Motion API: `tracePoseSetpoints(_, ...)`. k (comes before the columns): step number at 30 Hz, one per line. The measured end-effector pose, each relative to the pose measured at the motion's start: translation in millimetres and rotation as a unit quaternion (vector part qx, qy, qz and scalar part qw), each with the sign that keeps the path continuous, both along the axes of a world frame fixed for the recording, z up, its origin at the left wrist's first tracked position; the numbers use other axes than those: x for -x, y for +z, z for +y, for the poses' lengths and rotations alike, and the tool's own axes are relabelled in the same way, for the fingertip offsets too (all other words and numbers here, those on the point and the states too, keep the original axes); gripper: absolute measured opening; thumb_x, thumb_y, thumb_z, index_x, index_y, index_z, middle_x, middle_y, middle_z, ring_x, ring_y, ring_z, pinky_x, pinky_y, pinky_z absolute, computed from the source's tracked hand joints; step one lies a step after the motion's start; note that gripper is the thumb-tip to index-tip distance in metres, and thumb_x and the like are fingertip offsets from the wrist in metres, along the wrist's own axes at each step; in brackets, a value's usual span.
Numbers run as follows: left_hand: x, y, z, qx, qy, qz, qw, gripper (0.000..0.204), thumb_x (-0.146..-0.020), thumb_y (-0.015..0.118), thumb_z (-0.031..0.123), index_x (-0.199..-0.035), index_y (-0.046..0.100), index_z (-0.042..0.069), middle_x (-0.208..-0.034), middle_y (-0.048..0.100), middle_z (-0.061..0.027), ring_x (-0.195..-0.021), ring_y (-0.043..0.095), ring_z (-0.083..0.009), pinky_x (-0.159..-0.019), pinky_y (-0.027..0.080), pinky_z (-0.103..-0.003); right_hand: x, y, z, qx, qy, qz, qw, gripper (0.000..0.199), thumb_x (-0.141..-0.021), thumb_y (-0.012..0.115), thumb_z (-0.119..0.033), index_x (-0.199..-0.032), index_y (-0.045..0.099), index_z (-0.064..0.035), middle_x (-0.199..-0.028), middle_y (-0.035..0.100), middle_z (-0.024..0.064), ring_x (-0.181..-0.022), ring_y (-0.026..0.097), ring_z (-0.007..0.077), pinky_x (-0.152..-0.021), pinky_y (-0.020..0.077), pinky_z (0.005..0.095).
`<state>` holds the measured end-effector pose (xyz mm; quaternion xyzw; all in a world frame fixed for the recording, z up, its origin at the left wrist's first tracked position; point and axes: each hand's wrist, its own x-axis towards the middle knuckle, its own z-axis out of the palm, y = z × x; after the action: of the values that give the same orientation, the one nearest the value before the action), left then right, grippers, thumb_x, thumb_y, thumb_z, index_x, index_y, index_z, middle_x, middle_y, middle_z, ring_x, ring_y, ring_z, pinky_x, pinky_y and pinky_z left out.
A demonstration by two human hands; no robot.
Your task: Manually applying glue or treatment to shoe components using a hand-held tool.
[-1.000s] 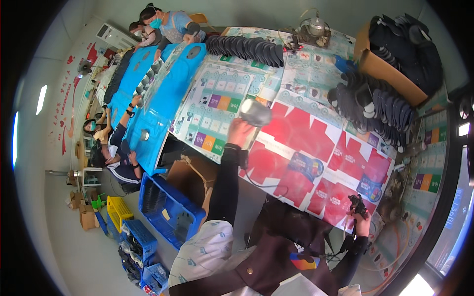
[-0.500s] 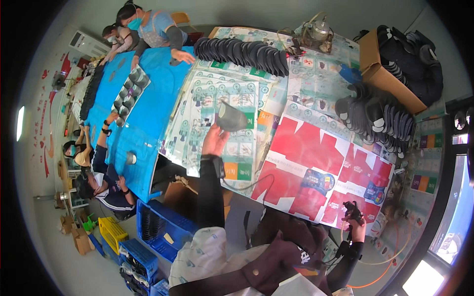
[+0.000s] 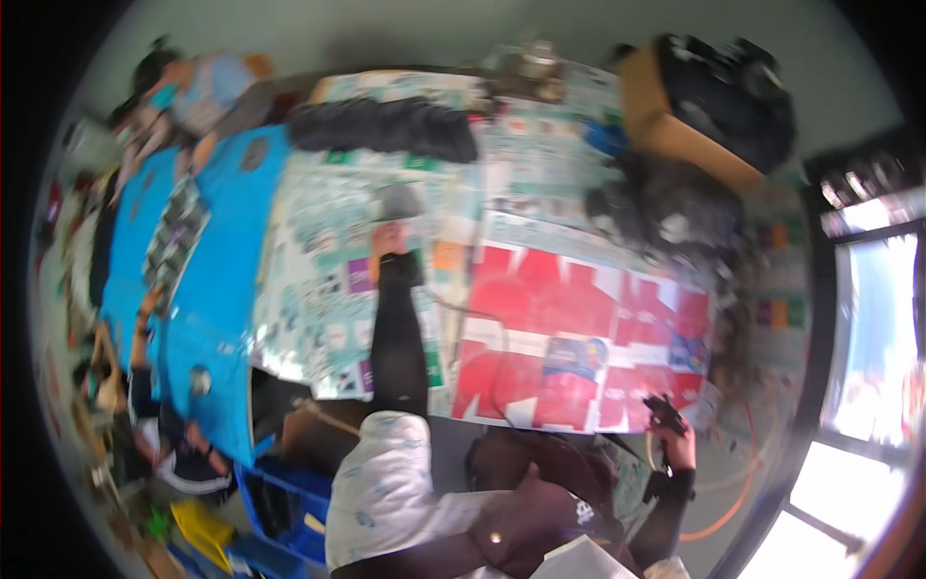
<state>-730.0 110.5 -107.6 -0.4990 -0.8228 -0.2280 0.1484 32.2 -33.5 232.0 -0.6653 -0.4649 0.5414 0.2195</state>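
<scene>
The picture is blurred. My left hand [image 3: 389, 238] is stretched far out over the table [image 3: 318, 289], which is covered in printed sheets. It is shut on a dark grey rounded piece [image 3: 396, 202], just short of a long row of similar dark pieces [image 3: 384, 126] at the back. My right hand [image 3: 677, 442] stays low at the table's near right edge, over the red sheets [image 3: 579, 318]. It grips a small black tool [image 3: 664, 409].
A cardboard box [image 3: 675, 121] filled with black items stands at the back right, above a heap of dark parts [image 3: 666, 207]. A blue cloth [image 3: 207, 289] covers the table's left end, where other people [image 3: 183, 87] work. A blue crate [image 3: 280, 492] sits on the floor.
My left hand has carried the grey piece leftward and farther out, from above the red sheets toward the back row. My right hand has stayed at the near edge. The view has blurred.
</scene>
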Motion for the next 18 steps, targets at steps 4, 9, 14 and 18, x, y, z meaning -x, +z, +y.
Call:
tracePoseSetpoints(4, -73, -8, 21, -0.080, -0.167, -0.241, 0.953, 0.016, -0.093, 0.061, 0.022, -0.090, 0.068, 0.008, -0.081, 0.066, -0.0069, -0.076, 0.068, -0.0234, -0.063, 0.054, -0.040, -12, 11, -12, 0.065, -0.056, -0.001, 0.996, 0.027, -0.085, 0.063, -0.004, -0.111, 0.069, 0.0004, -0.097, 0.074, 0.0063, -0.080, 0.070, 0.0133, -0.052, 0.0535, 0.0260)
tracePoseSetpoints(9, -279, 57, 93, -0.090, -0.111, -0.825, 0.547, 0.028, -0.095, 0.067, 0.023, -0.119, 0.061, 0.009, -0.100, 0.067, 0.0004, -0.089, 0.066, -0.0193, -0.074, 0.053, -0.037, -7, 16, -19, 0.068, -0.074, 0.014, 0.995, 0.029, -0.084, 0.061, -0.001, -0.113, 0.067, 0.0004, -0.096, 0.075, 0.0070, -0.081, 0.070, 0.0137, -0.052, 0.0542, 0.0250)
tracePoseSetpoints(14, -389, 154, 196, -0.059, -0.245, -0.240, 0.938, 0.042, -0.082, 0.073, 0.005, -0.121, 0.058, 0.011, -0.116, 0.063, -0.0127, -0.108, 0.060, -0.0353, -0.090, 0.051, -0.044, -21, 25, -43, 0.061, -0.073, -0.015, 0.995, 0.028, -0.082, 0.061, -0.001, -0.110, 0.066, -0.0029, -0.093, 0.074, 0.0049, -0.083, 0.070, 0.0119, -0.053, 0.0539, 0.0239)
tracePoseSetpoints(18, -397, 188, 253, 0.083, -0.310, -0.088, 0.943, 0.065, -0.074, 0.076, 0.003, -0.133, 0.057, 0.022, -0.137, 0.050, -0.0116, -0.126, 0.047, -0.0389, -0.100, 0.046, -0.051, -31, 29, -75, 0.040, -0.137, 0.013, 0.990, 0.032, -0.084, 0.068, -0.003, -0.116, 0.068, -0.0032, -0.095, 0.074, 0.0029, -0.076, 0.064, 0.0066, -0.054, 0.0469, 0.0217)
